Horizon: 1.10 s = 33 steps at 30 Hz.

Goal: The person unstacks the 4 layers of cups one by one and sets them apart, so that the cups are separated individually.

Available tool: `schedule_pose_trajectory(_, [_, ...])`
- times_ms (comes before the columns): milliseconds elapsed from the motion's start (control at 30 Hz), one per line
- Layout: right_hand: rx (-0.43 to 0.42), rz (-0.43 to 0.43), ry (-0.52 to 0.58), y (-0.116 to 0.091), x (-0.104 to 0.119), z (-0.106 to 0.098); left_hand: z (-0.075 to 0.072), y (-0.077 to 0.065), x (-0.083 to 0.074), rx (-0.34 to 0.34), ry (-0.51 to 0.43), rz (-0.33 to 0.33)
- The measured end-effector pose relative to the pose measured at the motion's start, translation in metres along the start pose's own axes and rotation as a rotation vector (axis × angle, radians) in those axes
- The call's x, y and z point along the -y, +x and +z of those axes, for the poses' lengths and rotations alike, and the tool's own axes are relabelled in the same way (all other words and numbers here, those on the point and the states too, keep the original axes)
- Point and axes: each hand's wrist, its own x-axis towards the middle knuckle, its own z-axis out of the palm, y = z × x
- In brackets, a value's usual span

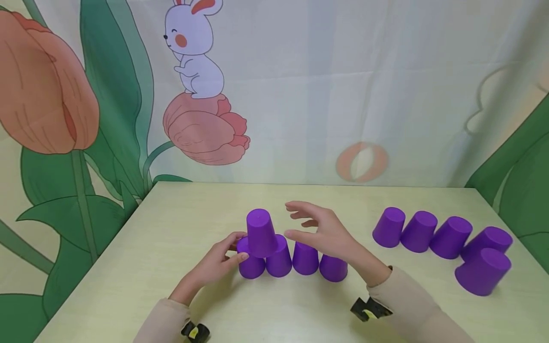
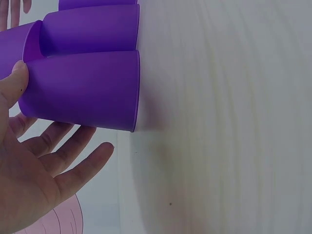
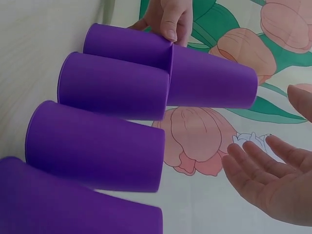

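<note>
Several upside-down purple cups stand in a row on the table, two close together at the left and two at the right. One purple cup (image 1: 261, 233) sits upside down on top, across the two left ones. My left hand (image 1: 220, 262) holds the leftmost cup (image 2: 80, 90) of the row, thumb near its upper end and fingers along its far side. In the head view my right hand (image 1: 322, 228) is raised above the right part of the row, partly covering the cups there. Its fingers (image 3: 263, 168) are spread, and it holds nothing.
At the table's right side stands a group of several more upside-down purple cups (image 1: 451, 237), the nearest one (image 1: 482, 271) in front of the others. A printed cloth (image 1: 274, 119) with a rabbit and tulips hangs behind the pale table (image 1: 274, 314).
</note>
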Motion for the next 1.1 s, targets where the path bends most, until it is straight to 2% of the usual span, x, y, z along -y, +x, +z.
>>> schedule_pose_trajectory(367, [0.016, 0.008, -0.021, 0.018, -0.002, 0.021, 0.0, 0.0, 0.001, 0.0, 0.005, 0.003])
schedule_pose_trajectory(700, [0.045, 0.021, -0.029, 0.032, -0.006, 0.04, -0.002, -0.001, 0.002, 0.006, -0.009, -0.022])
schedule_pose_trajectory(1100, [0.027, 0.062, -0.008, 0.036, -0.005, 0.049, -0.002, 0.001, 0.002, 0.014, -0.012, 0.006])
